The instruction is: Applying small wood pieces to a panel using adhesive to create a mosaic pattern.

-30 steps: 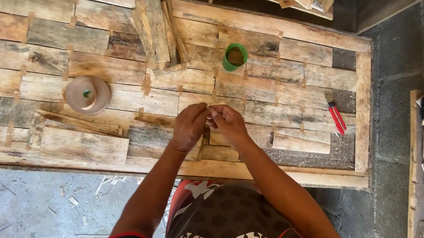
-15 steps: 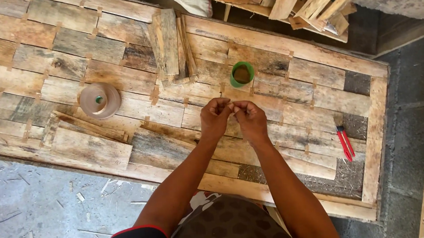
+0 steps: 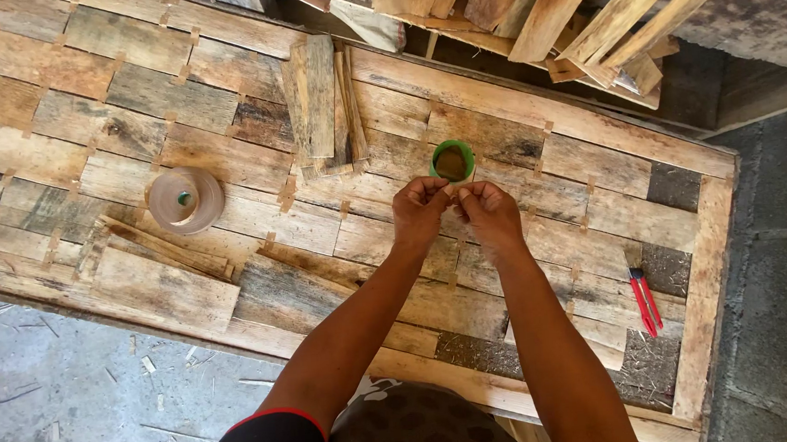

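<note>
My left hand [image 3: 419, 212] and my right hand [image 3: 490, 212] meet fingertip to fingertip over a large panel of patchwork wooden planks [image 3: 65, 142]. Both pinch something very small between them; I cannot make out what it is. Just beyond the fingertips stands a small green cup [image 3: 452, 161] with brown contents, close to the hands but apart from them. Small paper tabs bridge many of the joints between the planks.
A roll of brown tape [image 3: 186, 199] lies on the panel to the left. Loose thin wood strips [image 3: 323, 106] rest near the far edge, more strips [image 3: 169, 250] by the roll. A red-handled tool [image 3: 644, 300] lies at the right. Stacked lumber [image 3: 572, 5] sits beyond the panel.
My hands have stayed joined while moving up the panel toward the green cup. The view has shifted with my head.
</note>
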